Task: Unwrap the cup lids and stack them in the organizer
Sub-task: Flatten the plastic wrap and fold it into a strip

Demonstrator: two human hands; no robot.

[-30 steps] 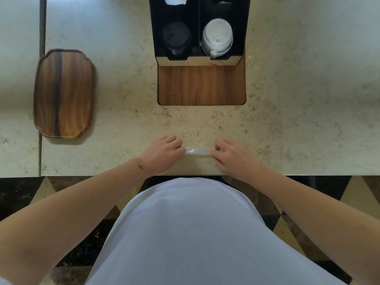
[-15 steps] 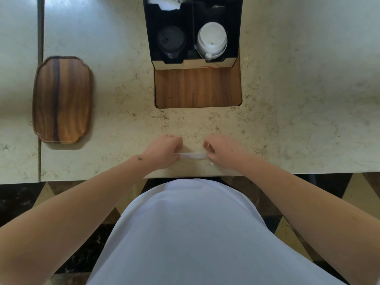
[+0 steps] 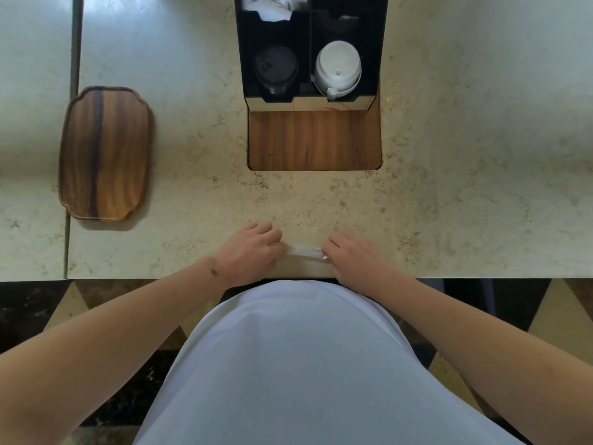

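We see a strip of clear wrapper (image 3: 303,251) stretched flat at the near edge of the bench (image 3: 449,187). Left hand (image 3: 250,252) pinches its left end, fingers curled; right hand (image 3: 353,258) pinches the right end likewise. At the far side stands the black organizer (image 3: 382,43): black lids (image 3: 276,70) in the left slot, white lids (image 3: 337,67) in the right. A wooden tray (image 3: 104,152) lies well left.

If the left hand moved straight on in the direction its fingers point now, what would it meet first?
The left hand points right along the clear wrapper it pinches, so it would probably meet the right hand first.
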